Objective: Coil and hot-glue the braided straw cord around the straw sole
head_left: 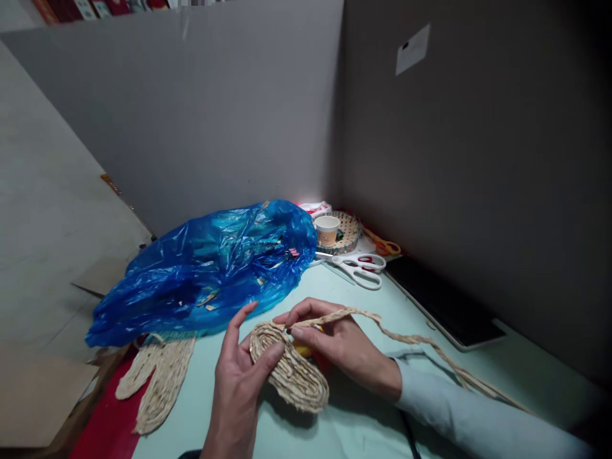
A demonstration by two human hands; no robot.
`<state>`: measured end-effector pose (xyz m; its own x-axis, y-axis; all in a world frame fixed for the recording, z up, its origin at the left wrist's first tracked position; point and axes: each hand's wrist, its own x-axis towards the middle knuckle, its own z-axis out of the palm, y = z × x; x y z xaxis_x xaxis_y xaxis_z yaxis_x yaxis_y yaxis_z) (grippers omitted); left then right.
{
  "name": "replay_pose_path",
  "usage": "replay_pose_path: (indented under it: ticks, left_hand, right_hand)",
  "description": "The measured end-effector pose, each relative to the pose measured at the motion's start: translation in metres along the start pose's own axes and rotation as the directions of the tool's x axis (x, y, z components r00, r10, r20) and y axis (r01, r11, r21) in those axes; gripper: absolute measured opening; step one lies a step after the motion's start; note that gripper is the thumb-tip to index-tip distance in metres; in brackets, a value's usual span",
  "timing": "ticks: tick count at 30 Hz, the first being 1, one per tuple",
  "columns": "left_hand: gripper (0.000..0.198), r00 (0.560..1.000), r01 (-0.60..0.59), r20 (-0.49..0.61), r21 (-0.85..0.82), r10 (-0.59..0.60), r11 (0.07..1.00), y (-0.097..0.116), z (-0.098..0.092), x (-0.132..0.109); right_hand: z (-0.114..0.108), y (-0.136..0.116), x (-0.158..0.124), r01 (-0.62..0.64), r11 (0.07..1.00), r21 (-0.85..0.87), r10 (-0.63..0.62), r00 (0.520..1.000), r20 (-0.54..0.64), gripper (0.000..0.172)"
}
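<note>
A small oval sole coiled from straw braid is tilted up above the pale green table. My left hand grips its left end, thumb pressed on the coiled face and index finger raised. At the sole's upper edge my right hand pinches the straw cord, which joins the sole there and trails off to the right over my forearm. Something yellow and orange shows partly behind the sole, under my right hand; what it is I cannot make out.
A blue plastic bag lies behind my hands, with finished-looking straw pieces below it at left. White-handled scissors, a paper cup on a woven tray, orange scissors and a dark tablet sit near the grey partitions.
</note>
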<state>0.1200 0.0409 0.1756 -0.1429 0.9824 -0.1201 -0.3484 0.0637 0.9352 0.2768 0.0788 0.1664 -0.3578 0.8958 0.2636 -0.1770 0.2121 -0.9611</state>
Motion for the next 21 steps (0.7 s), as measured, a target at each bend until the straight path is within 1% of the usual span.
replay_pose_path:
  ticks: [4,6,9,13,18,21]
  left_hand:
    - [0.052,0.999,-0.007,0.041,0.026,0.006,1.000,0.002,-0.004,0.002]
    - [0.041,0.998,0.004,0.070,0.018,-0.005,1.000,0.004,-0.004,0.001]
    - [0.038,0.996,-0.008,0.087,0.006,0.008,1.000,0.007,-0.003,-0.002]
    - [0.035,0.998,-0.055,0.045,0.018,0.054,0.998,0.005,-0.004,-0.004]
    - [0.031,0.997,-0.076,-0.016,0.081,0.078,0.994,0.006,-0.011,0.001]
    - [0.034,0.998,-0.040,-0.043,0.109,0.045,0.993,0.005,-0.019,0.007]
  right_hand:
    - [-0.002,0.005,0.002,-0.049,0.987,0.150,0.044,0.998,0.038,0.018]
    - [-0.003,0.005,0.002,-0.063,0.978,0.197,0.054,0.997,0.053,0.021]
    - [-0.003,0.004,0.001,-0.081,0.968,0.236,0.066,0.995,0.071,0.020]
    - [-0.003,0.001,-0.001,-0.098,0.966,0.238,0.084,0.994,0.069,0.021]
    - [-0.003,-0.002,0.001,-0.096,0.970,0.222,0.097,0.995,0.006,0.018]
    - [-0.005,-0.003,0.005,-0.087,0.957,0.276,0.106,0.993,-0.054,0.016]
